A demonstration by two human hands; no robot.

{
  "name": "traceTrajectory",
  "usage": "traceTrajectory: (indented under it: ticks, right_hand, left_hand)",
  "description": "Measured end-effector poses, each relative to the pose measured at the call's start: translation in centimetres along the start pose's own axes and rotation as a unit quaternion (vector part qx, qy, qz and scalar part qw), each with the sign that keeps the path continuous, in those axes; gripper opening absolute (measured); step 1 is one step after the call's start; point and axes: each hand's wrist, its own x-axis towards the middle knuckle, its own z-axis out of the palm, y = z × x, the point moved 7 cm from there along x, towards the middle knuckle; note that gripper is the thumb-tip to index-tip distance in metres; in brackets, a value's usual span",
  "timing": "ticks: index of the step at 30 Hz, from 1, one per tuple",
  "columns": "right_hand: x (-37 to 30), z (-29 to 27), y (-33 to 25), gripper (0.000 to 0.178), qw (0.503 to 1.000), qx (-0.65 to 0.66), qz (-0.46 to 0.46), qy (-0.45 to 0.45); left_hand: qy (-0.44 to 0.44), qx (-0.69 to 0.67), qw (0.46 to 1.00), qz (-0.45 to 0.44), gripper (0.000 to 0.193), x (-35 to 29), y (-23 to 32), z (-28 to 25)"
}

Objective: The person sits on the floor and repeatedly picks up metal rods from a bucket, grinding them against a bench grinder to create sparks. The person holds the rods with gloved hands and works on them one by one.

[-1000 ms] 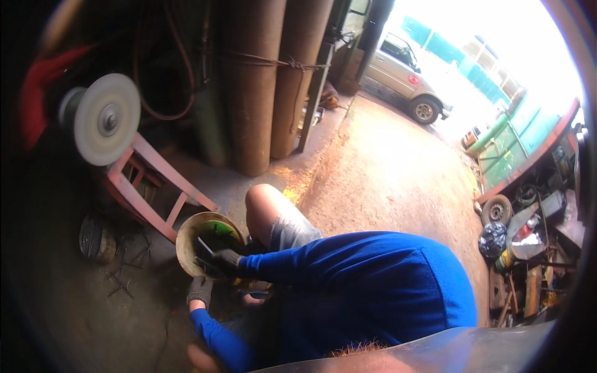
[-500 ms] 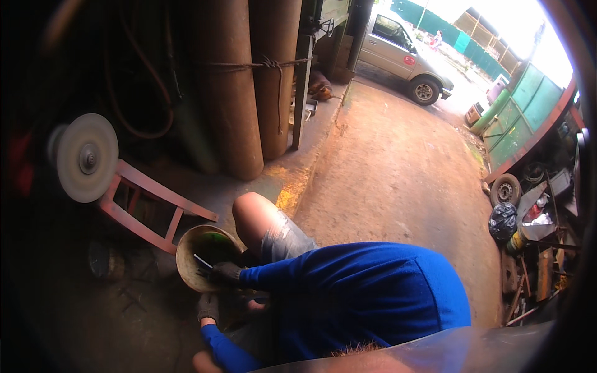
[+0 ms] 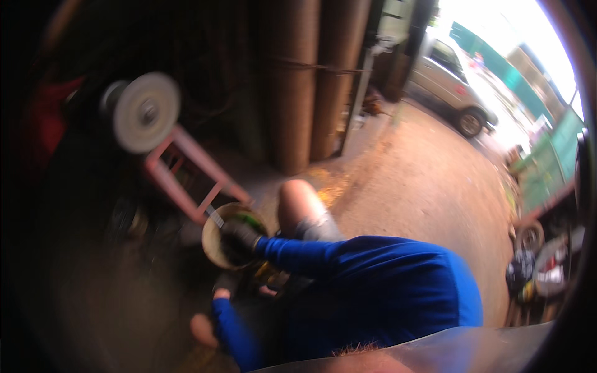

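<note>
My right hand [image 3: 239, 238], in a dark glove, is closed around a thin metal strip [image 3: 214, 216] that sticks out past the far rim of a round, pale-rimmed bucket [image 3: 212, 248]. The hand is over the bucket's opening. Inside, a green patch [image 3: 252, 219] shows among dark contents that I cannot make out. My left hand [image 3: 225, 283], also gloved, is low at the bucket's near edge. Its fingers are dark and blurred, so whether it grips the rim is unclear.
A pale round wheel [image 3: 148, 112] on a pinkish-red metal frame [image 3: 202, 171] stands beyond the bucket. Behind are tall brown cylinders [image 3: 297, 93] tied with rope. A car [image 3: 451, 87] stands outside. A black bag [image 3: 521, 267] and scrap lie at the right.
My right hand has lifted the metal strip from inside the bucket toward its far rim. The view has swung, shifting the surroundings right. My left hand stays near the bucket.
</note>
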Motion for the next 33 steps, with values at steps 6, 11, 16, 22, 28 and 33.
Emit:
traceTrajectory:
  ticks: [6, 11, 16, 22, 28, 33]
  right_hand:
    - [0.2, -1.4, -10.8, 0.032, 0.996, -0.02, -0.071, 0.044]
    - [0.9, 6.1, -14.5, 0.029, 0.976, -0.102, -0.187, -0.053]
    - [2.5, 8.3, -18.0, 0.037, 0.953, -0.124, -0.253, -0.109]
    - [4.2, 10.9, -19.8, 0.035, 0.952, -0.096, -0.241, -0.16]
    - [6.6, 14.0, -18.7, 0.017, 0.966, -0.032, -0.202, -0.16]
    - [5.7, 16.8, -20.9, 0.013, 0.566, -0.563, -0.599, 0.065]
  left_hand:
    - [-0.034, -0.168, 0.983, -0.066, 0.042, 4.2, 3.2, -0.3]
    - [0.051, -0.133, 0.983, -0.12, 0.043, 2.0, -0.6, 0.3]
    - [0.018, -0.168, 0.98, -0.108, 0.043, 3.0, -0.5, -0.9]
    - [0.032, -0.186, 0.974, -0.125, 0.044, 2.3, -1.5, -1.9]
    - [0.037, -0.206, 0.97, -0.122, 0.045, 2.3, -2.0, -2.0]
    - [0.037, -0.226, 0.967, -0.111, 0.044, 2.7, -2.5, -1.6]
